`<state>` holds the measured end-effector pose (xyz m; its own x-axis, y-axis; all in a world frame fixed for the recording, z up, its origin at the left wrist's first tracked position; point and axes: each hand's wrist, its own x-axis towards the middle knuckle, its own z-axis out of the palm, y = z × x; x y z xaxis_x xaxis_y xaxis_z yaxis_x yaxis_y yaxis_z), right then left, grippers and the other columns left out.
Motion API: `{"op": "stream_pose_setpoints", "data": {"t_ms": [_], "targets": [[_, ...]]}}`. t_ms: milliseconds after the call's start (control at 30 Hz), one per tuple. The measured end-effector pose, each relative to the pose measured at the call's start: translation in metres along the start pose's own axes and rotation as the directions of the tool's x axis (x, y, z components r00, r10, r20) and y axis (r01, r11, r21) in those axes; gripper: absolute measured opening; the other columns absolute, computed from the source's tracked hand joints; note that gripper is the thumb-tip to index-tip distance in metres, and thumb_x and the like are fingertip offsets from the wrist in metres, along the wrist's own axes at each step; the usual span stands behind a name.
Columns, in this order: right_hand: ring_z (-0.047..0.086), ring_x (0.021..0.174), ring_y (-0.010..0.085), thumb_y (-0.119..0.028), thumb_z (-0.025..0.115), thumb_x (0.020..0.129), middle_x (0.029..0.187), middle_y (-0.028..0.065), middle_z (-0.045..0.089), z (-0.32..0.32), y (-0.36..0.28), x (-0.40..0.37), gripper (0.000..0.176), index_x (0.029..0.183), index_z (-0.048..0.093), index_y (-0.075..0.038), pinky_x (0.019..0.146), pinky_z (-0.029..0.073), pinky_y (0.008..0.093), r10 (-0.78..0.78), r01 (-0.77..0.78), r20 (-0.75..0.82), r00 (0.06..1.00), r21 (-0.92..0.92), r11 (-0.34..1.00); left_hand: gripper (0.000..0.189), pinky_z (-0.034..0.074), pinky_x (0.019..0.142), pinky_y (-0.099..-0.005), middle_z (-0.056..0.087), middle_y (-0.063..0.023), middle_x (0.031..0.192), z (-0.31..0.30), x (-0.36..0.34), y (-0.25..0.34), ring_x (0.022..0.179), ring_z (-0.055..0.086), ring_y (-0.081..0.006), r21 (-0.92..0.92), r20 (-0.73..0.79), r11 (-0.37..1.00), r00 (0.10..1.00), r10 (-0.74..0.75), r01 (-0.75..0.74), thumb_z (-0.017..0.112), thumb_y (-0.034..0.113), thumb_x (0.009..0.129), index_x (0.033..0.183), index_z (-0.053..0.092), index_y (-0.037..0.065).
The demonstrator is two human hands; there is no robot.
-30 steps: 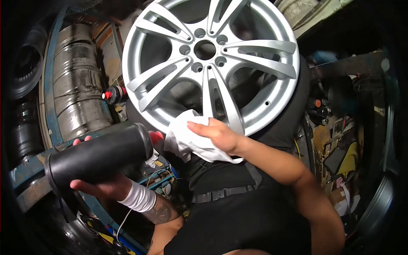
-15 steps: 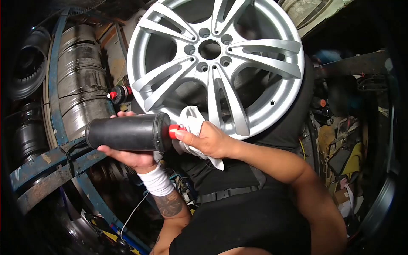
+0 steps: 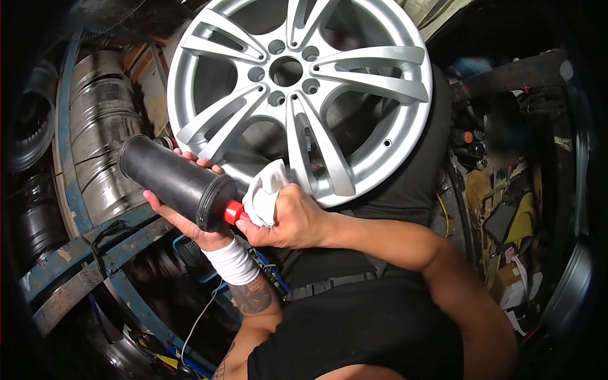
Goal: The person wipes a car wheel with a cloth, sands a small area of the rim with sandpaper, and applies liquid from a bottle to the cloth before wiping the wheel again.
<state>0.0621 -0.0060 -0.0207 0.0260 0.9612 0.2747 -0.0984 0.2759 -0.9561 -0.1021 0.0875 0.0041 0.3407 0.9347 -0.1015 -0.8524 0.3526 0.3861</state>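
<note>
A black plastic bottle (image 3: 171,180) with a red cap (image 3: 232,211) lies tilted across my left hand (image 3: 204,234), its capped end lower and toward my body. The fingers of that hand wrap it from below, tips showing along the far side. My right hand (image 3: 292,218) is closed around a bunched white cloth (image 3: 265,193), with its thumb and fingertips at the tip of the red cap. Just beyond both hands, a silver alloy wheel (image 3: 330,161) leans over my legs, face up, its split spokes and center hole showing.
Stacked metal wheel barrels (image 3: 104,117) stand at the left behind a blue metal frame (image 3: 66,256). At the right are a cardboard box (image 3: 508,283), a yellow item (image 3: 523,218) and other clutter. A white cable (image 3: 199,316) hangs near my left arm.
The bottle has tipped from nearly level to slanting, cap end down. My right hand has turned and moved lower left against the cap with the cloth. The wheel appears shifted left in view.
</note>
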Motion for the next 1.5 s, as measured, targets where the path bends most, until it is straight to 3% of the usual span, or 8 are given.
{"op": "stream_pose_setpoints", "data": {"t_ms": [67, 167, 200, 267, 400, 633, 1033, 1500], "targets": [[0.059, 0.059, 0.026, -0.015, 0.077, 0.087, 0.067, 0.0121, 0.063, -0.003, -0.001, 0.003, 0.023, 0.077, 0.065, 0.001, 0.06, 0.049, 0.0369, -0.122, 0.12, -0.054, 0.991, -0.029, 0.992, 0.091, 0.05, 0.101, -0.0586, 0.056, -0.0188, 0.129, 0.003, 0.008, -0.005, 0.115, 0.059, -0.0365, 0.019, 0.131, 0.998, 0.99, 0.061, -0.064, 0.069, 0.064, 0.091, 0.15, 0.035, 0.003], [0.059, 0.061, 0.0166, -0.021, 0.075, 0.093, 0.068, 0.0075, 0.063, -0.017, -0.009, 0.007, 0.024, 0.086, 0.067, 0.0, 0.06, 0.049, 0.0337, 0.282, -0.292, 0.094, 0.955, 0.112, 0.95, 0.102, 0.05, 0.101, -0.0633, 0.054, -0.0227, 0.137, 0.004, 0.017, -0.003, 0.12, 0.061, -0.0408, 0.067, 0.32, 0.975, 0.93, 0.181, -0.213, 0.07, 0.068, 0.088, 0.156, 0.027, 0.005], [0.056, 0.067, 0.0084, -0.029, 0.071, 0.1, 0.072, 0.0015, 0.064, -0.016, -0.001, 0.009, 0.028, 0.096, 0.068, -0.001, 0.062, 0.048, 0.0299, 0.331, -0.359, 0.152, 0.931, 0.23, 0.905, 0.103, 0.05, 0.102, -0.0643, 0.053, -0.0234, 0.139, 0.005, 0.016, 0.002, 0.121, 0.061, -0.0414, 0.129, 0.31, 0.954, 0.925, 0.221, -0.271, 0.07, 0.069, 0.088, 0.156, 0.027, 0.005], [0.051, 0.058, 0.0098, -0.036, 0.065, 0.104, 0.067, -0.0011, 0.058, -0.016, 0.007, 0.009, 0.038, 0.092, 0.067, 0.0, 0.056, 0.046, 0.032, 0.405, -0.434, 0.156, 0.901, 0.352, 0.829, 0.105, 0.049, 0.104, -0.0664, 0.052, -0.0248, 0.144, 0.009, 0.012, 0.012, 0.123, 0.061, -0.0424, 0.25, 0.294, 0.893, 0.908, 0.298, -0.374, 0.07, 0.07, 0.087, 0.158, 0.026, 0.007], [0.055, 0.059, 0.003, -0.039, 0.055, 0.109, 0.071, -0.0041, 0.06, -0.021, 0.021, 0.009, 0.034, 0.1, 0.066, -0.008, 0.055, 0.045, 0.0222, 0.505, -0.548, 0.245, 0.827, 0.552, 0.629, 0.101, 0.042, 0.115, -0.0645, 0.05, -0.0266, 0.146, 0.01, 0.002, 0.025, 0.129, 0.058, -0.044, 0.296, 0.238, 0.839, 0.886, 0.398, -0.457, 0.07, 0.067, 0.089, 0.157, 0.029, 0.005], [0.061, 0.066, 0.0042, -0.036, 0.05, 0.111, 0.085, -0.0022, 0.066, -0.015, 0.004, 0.005, 0.032, 0.11, 0.063, -0.007, 0.059, 0.051, 0.022, 0.577, -0.637, 0.409, 0.707, 0.723, 0.268, 0.089, 0.045, 0.113, -0.0608, 0.058, -0.0225, 0.139, -0.009, 0.008, 0.035, 0.126, 0.061, -0.0386, 0.249, 0.212, 0.922, 0.946, 0.247, -0.296, 0.07, 0.063, 0.09, 0.147, 0.042, 0.002], [0.061, 0.072, 0.0033, -0.033, 0.052, 0.11, 0.088, -0.0028, 0.065, -0.021, 0.009, 0.001, 0.029, 0.109, 0.065, -0.008, 0.063, 0.049, 0.0215, 0.546, -0.673, 0.457, 0.702, 0.678, 0.296, 0.081, 0.043, 0.113, -0.0595, 0.062, -0.0161, 0.134, -0.01, 0.006, 0.029, 0.122, 0.063, -0.0387, 0.183, 0.232, 0.936, 0.938, 0.257, -0.301, 0.073, 0.058, 0.09, 0.149, 0.043, 0.01], [0.066, 0.093, 0.0079, -0.031, 0.054, 0.11, 0.108, 0.0027, 0.071, -0.022, 0.008, -0.001, 0.033, 0.124, 0.064, -0.003, 0.078, 0.053, 0.0249, 0.579, -0.699, 0.485, 0.655, 0.68, 0.221, 0.089, 0.044, 0.111, -0.0676, 0.06, -0.0222, 0.141, -0.023, 0.0, 0.034, 0.128, 0.06, -0.0464, 0.121, 0.273, 0.954, 0.933, 0.234, -0.275, 0.068, 0.062, 0.092, 0.158, 0.034, 0.013]]}}
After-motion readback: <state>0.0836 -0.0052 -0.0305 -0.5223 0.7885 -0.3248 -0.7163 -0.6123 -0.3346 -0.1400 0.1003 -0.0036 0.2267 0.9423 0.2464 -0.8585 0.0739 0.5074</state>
